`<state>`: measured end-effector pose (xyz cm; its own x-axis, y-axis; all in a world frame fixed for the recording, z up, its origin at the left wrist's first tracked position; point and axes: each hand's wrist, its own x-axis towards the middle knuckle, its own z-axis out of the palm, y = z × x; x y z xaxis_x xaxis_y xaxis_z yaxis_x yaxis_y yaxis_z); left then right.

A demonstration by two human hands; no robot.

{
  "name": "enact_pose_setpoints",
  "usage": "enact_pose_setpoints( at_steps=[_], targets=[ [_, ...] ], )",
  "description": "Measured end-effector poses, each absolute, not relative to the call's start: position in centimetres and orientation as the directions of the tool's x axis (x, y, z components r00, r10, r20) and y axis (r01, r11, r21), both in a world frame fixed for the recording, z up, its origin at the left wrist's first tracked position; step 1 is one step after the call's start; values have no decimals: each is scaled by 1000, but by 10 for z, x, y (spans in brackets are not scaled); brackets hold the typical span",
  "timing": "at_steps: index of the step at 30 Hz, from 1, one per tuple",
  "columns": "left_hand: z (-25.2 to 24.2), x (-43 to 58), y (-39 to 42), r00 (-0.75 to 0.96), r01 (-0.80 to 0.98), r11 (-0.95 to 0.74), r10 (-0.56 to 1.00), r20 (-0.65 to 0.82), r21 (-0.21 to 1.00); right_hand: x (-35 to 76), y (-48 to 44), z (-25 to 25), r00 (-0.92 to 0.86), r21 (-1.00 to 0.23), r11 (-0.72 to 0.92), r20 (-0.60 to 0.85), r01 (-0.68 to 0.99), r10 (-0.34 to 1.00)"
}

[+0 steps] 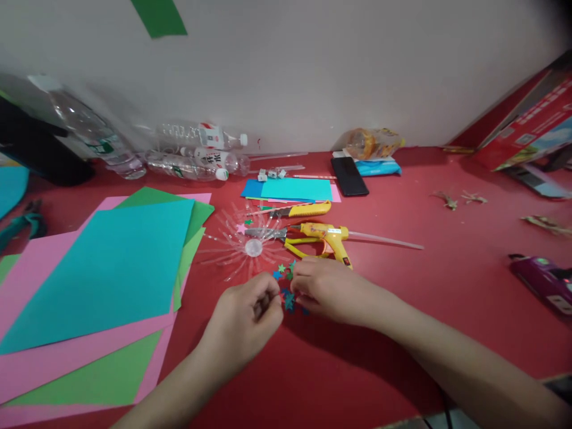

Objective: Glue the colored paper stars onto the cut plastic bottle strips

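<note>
My left hand (250, 316) is curled into a loose fist on the red table (402, 286), fingertips pinched together; what they hold is too small to make out. My right hand (326, 289) rests knuckles up beside it, fingers bent down onto a small heap of blue and green paper stars (286, 286). Just beyond the hands lies a clear plastic bottle base cut into radiating strips (245, 244). Behind the right hand are a yellow glue gun (328, 238), scissors (277, 233) and a yellow utility knife (304, 210).
Large teal, pink and green paper sheets (102, 274) cover the left side. Empty plastic bottles (192, 161) lie against the wall. A black phone (349, 176), small coloured sheets (290, 189), a purple glue gun (543, 280) and a red box (531, 125) are also around.
</note>
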<state>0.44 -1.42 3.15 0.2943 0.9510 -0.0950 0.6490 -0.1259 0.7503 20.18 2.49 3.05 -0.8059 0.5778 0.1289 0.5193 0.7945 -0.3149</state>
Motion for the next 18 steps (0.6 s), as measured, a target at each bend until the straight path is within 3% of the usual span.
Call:
enact_pose_setpoints(
  at_steps=[4, 8, 18],
  targets=[
    [27, 8, -9, 316, 854, -178, 924, -216, 489, 196, 24, 18, -842, -264, 831, 104, 491, 530],
    [25, 9, -6, 301, 932, -212, 906, -297, 295, 196, 26, 17, -837, -229, 830, 95, 508, 539],
    [22, 11, -5, 292, 942, -213, 901, -320, 260, 196, 32, 9, -831, -189, 835, 126, 516, 542]
  ],
)
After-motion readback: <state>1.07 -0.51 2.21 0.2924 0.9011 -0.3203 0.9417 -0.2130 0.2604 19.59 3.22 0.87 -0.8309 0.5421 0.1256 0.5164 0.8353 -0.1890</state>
